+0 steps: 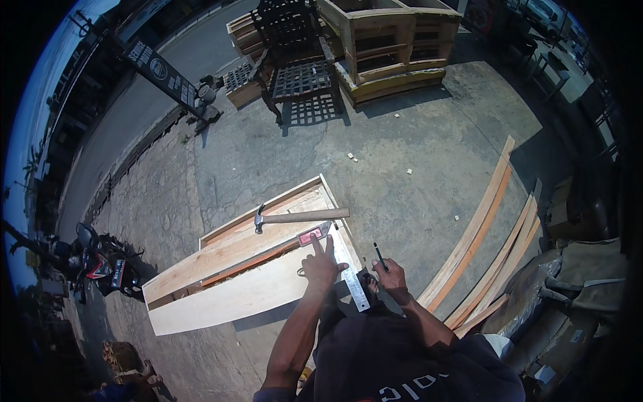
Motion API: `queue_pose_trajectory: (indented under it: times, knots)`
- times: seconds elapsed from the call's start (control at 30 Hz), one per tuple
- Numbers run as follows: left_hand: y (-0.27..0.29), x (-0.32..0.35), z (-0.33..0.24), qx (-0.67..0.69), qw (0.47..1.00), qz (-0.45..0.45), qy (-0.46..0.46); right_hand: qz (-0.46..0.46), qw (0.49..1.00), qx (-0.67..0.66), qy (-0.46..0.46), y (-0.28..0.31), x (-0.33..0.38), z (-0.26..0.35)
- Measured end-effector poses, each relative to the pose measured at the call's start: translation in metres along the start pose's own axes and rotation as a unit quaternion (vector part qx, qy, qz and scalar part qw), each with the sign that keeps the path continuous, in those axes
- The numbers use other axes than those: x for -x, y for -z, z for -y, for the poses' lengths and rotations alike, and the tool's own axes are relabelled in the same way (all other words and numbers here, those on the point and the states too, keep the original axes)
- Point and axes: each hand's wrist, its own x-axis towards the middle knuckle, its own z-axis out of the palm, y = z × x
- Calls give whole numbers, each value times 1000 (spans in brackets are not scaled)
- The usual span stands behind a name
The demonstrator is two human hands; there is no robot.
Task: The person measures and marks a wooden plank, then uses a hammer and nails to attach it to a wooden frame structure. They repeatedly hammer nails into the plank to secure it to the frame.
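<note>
Fingers of left hand (320, 263) on one square (340, 260); one pencil (380, 256).

Left arm stretched forward from the lower edge, left hand (321, 262) pressed flat, palm down, fingers (315, 242) spread and pointing ahead; right forearm bent in from the right, right hand (390, 276) curled in a closed writing grip beside it

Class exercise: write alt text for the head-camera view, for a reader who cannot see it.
Seen from above, a person's left hand presses a metal square onto a pale wooden board while the right hand holds a pencil. A hammer lies on the planks outdoors.
</note>
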Motion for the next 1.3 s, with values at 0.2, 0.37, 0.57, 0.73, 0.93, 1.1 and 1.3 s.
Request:
queue_pose_trajectory:
  times: [0.2, 0.37, 0.57, 0.73, 0.93, 1.1, 1.3]
  knots:
    - [-10, -1, -5, 2, 1000, -9, 11, 93, 995, 31, -13, 17, -19, 44]
    - [-13, -3, -5, -16, 999, -24, 18, 126, 987, 28, -91, -20, 10, 15]
    - [-14, -3, -7, -19, 999, -19, 31, 178, 978, 89, -65, -37, 22, -22]
    - [-15, -3, -7, -25, 999, -24, 32, 199, 969, -64, -131, -30, 25, -8]
    - [-14, -4, -8, -19, 999, -16, 34, 223, 961, -32, -158, -16, 25, 8]
    - [-15, -2, -8, -12, 999, -13, 32, 247, 956, -92, -125, -18, 12, -24]
    - [-9, -4, -4, 9, 1000, 3, 21, 261, 942, -111, -181, -38, 9, -65]
